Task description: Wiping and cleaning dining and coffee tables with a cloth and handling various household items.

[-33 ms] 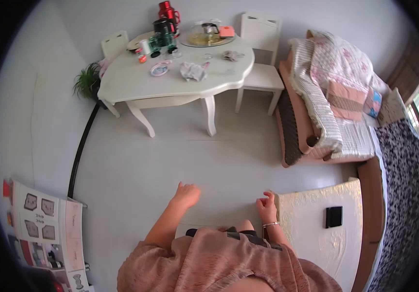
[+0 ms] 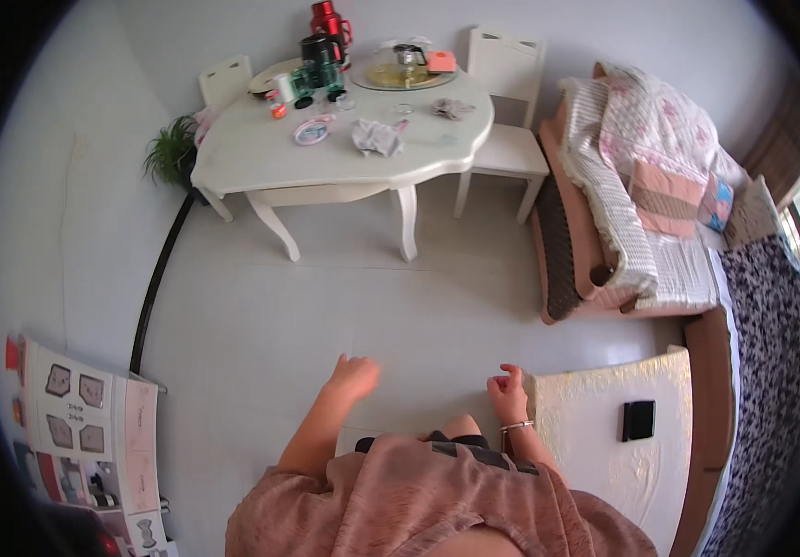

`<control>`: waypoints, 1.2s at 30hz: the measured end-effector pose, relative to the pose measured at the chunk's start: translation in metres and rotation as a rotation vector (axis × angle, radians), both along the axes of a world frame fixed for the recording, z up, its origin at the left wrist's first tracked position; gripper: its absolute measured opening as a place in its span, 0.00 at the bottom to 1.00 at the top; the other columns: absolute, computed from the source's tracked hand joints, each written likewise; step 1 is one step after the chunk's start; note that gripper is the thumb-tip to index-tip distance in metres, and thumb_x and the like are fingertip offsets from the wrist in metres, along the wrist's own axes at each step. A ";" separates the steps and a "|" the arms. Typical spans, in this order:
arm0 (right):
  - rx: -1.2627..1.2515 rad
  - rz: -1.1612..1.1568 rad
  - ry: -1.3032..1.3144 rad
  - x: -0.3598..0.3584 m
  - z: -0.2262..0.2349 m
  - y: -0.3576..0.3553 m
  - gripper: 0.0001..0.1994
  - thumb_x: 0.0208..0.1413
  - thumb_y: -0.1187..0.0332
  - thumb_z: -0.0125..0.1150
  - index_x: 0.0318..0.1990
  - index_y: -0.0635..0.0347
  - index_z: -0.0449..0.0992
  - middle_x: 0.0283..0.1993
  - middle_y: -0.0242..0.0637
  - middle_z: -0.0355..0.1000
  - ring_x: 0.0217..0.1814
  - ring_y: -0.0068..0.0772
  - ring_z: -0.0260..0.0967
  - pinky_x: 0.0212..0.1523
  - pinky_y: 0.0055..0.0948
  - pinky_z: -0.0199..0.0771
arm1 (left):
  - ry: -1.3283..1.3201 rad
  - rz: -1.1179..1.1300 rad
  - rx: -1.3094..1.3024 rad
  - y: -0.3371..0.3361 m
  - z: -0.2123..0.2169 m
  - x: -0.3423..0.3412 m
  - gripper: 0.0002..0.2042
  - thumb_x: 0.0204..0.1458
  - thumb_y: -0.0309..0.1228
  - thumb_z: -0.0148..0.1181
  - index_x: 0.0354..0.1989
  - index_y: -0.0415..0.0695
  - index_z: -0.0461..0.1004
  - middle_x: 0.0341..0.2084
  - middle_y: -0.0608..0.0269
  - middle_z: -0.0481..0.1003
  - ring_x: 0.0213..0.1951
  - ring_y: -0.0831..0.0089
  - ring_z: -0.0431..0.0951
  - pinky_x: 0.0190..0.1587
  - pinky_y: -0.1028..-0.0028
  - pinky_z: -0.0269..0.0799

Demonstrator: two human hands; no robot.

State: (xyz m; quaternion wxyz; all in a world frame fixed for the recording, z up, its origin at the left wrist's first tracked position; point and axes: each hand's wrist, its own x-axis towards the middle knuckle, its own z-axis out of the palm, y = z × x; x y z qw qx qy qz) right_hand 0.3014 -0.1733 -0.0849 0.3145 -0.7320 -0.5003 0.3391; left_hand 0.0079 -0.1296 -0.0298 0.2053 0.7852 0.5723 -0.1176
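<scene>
Head view: the person looks down over a pink top at both forearms, which reach forward above the pale floor (image 2: 372,306). The left hand (image 2: 355,376) hangs over bare floor with its fingers loosely bent. Its grip is released and nothing is in it or near it. The right hand (image 2: 509,395), with a thin bracelet (image 2: 516,426) at the wrist, is half curled and also empty, just beside the near left corner of a low cream desk (image 2: 585,464). I cannot tell whether the fingers touch that corner.

A small black square thing (image 2: 638,420) lies flat on the low cream desk, toward its right edge and apart from the right hand. It is the nearest loose thing to either hand.

As I judge it, no grasp has begun and the hands are only held out, the right one closest to anything. Reaching the black square thing would call for the right hand to cross the desk top to the right and open wider.

Farther off, across the floor, stands a white desk (image 2: 344,162) with curved legs. A grey cloth (image 2: 377,136) and a small plate (image 2: 312,132) lie near its middle, and a red flask (image 2: 328,19) stands at its far edge. A white chair (image 2: 511,93) stands at its right end, a potted plant (image 2: 172,153) at its left corner, and a sofa (image 2: 623,186) piled with blankets along the right. Printed sheets (image 2: 84,408) hang at the lower left.
</scene>
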 end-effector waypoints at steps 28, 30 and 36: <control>0.114 0.469 -0.183 -0.158 0.041 0.484 0.27 0.36 0.63 0.59 0.47 0.51 0.56 0.30 0.26 0.70 0.36 0.30 0.66 0.37 0.39 0.61 | -0.408 0.448 -0.019 0.335 0.040 -0.160 0.24 0.42 0.34 0.54 0.49 0.42 0.57 0.40 0.49 0.67 0.42 0.54 0.67 0.42 0.66 0.63; 0.135 0.459 -0.188 -0.175 0.044 0.511 0.28 0.36 0.63 0.59 0.48 0.51 0.55 0.30 0.26 0.70 0.36 0.30 0.66 0.36 0.38 0.62 | -0.428 0.469 0.007 0.372 0.034 -0.183 0.23 0.43 0.33 0.54 0.49 0.42 0.57 0.41 0.49 0.67 0.43 0.54 0.67 0.43 0.66 0.63; 0.370 0.426 -0.123 -0.257 0.062 0.590 0.21 0.36 0.67 0.60 0.42 0.54 0.63 0.28 0.33 0.70 0.33 0.37 0.66 0.34 0.32 0.65 | -0.463 0.449 0.240 0.507 0.014 -0.262 0.24 0.41 0.29 0.55 0.49 0.43 0.58 0.40 0.50 0.67 0.42 0.55 0.67 0.42 0.64 0.63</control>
